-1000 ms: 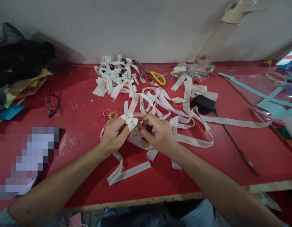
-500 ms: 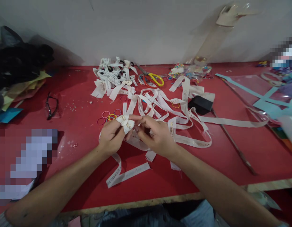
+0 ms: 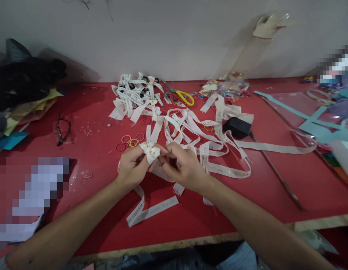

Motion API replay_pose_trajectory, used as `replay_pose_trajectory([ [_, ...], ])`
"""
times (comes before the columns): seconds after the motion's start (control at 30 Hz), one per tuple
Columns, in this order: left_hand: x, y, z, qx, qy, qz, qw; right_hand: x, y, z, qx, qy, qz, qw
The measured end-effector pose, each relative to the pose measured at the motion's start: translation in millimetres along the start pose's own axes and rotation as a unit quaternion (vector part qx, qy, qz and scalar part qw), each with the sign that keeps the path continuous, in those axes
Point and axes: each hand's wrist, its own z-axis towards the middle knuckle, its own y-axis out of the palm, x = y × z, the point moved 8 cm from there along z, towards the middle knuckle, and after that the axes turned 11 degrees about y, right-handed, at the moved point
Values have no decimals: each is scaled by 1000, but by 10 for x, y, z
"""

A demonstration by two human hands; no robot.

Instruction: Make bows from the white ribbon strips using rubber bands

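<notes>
Between the thumb and fingers of my left hand (image 3: 132, 167) is a white ribbon bow (image 3: 150, 150) with gold print, pinched near its middle. My right hand (image 3: 185, 165) is just to the right of the bow, its thumb and fingertips pressed together close to the left fingers. What those right fingertips hold is too small to make out. Printed white ribbon (image 3: 159, 129) rises behind the bow, and a folded ribbon length (image 3: 151, 213) lies below my hands. Small coloured rubber bands (image 3: 133, 143) rest on the table by my left hand.
On the red table (image 3: 92, 210), a pile of white ribbon bows (image 3: 131, 93) sits at the back beside scissors (image 3: 185, 98). A black block (image 3: 237, 126), a thin rod (image 3: 277, 172) and loose ribbon (image 3: 230, 170) lie right. Glasses (image 3: 63, 129) lie left.
The view has tilted slightly, so everything sits a little lower. My left hand keeps its pinch on the bow; the right fingers have shifted slightly beside it.
</notes>
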Motion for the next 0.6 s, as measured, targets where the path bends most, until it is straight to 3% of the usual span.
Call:
replay_pose_trajectory([
  [0.23,-17,48,37,-22,-18,-43,999,24,-103,23,43,-11,21,999],
  [0.6,-74,84,11,-33,-52,-90,994,50,-98,5,49,-13,-12,999],
])
